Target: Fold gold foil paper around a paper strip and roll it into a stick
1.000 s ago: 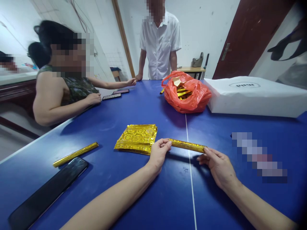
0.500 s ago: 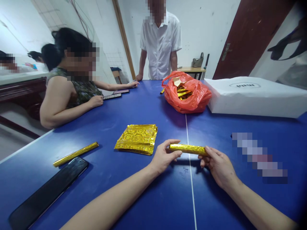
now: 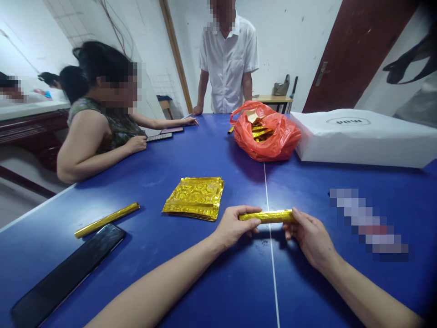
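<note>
A slim gold foil roll lies level across the space between my hands, just above the blue table. My left hand grips its left end, with the fingers curled over the top. My right hand holds its right end between thumb and fingertips. To the left of my left hand lies a flat stack of embossed gold foil sheets. Further left is a second gold foil roll, lying apart from my hands.
A black smartphone lies at the near left of the blue table. At the far end are a red plastic bag holding gold foil pieces and a large white paper package. A seated person sits at the left, and a standing person leans at the far edge.
The foil roll has turned from tilted to nearly level and dropped slightly, with my left hand wrapping further around it. The seated person has shifted rightward and upright.
</note>
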`<action>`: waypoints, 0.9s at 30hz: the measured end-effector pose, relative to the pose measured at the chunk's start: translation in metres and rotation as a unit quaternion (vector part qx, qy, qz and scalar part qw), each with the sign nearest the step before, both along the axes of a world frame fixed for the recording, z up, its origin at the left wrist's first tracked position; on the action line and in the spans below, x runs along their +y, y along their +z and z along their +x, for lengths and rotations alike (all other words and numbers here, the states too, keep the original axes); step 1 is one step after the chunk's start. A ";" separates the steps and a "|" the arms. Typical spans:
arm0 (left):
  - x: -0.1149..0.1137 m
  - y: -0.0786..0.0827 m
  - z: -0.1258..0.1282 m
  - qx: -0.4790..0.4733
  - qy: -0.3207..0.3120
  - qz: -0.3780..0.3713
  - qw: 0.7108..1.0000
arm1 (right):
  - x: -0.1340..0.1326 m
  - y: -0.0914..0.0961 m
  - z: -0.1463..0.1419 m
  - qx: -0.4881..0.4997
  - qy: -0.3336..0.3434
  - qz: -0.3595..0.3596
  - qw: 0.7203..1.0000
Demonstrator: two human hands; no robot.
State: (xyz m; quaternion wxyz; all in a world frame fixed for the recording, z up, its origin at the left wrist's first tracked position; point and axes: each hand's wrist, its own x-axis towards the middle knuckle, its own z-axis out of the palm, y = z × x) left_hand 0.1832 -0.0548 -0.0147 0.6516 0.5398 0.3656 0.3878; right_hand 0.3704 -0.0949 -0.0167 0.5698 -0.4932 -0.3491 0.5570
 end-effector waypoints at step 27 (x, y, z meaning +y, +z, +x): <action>0.001 0.001 0.000 -0.010 0.002 -0.039 0.999 | -0.001 -0.002 0.000 -0.047 -0.030 0.025 0.998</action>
